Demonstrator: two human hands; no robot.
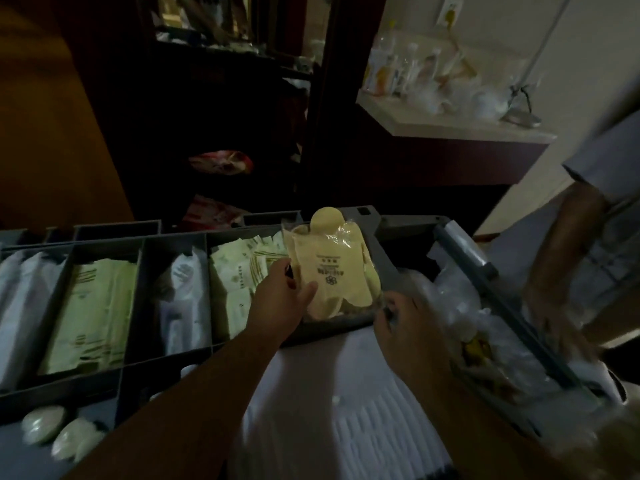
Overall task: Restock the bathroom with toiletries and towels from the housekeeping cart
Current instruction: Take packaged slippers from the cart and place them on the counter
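Shadow swallows the shelf unit (235, 98) at upper centre, its contents indistinct. At the right edge, a second person's arm (561, 258) is cut off and blurred. Print on the yellow packet (332, 268) is too small to read; countertop items (415, 74), upper right, blur together.

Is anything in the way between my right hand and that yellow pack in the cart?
Nothing visible. The right hand is at the yellow pack, lower corner; the left hand grips its side.
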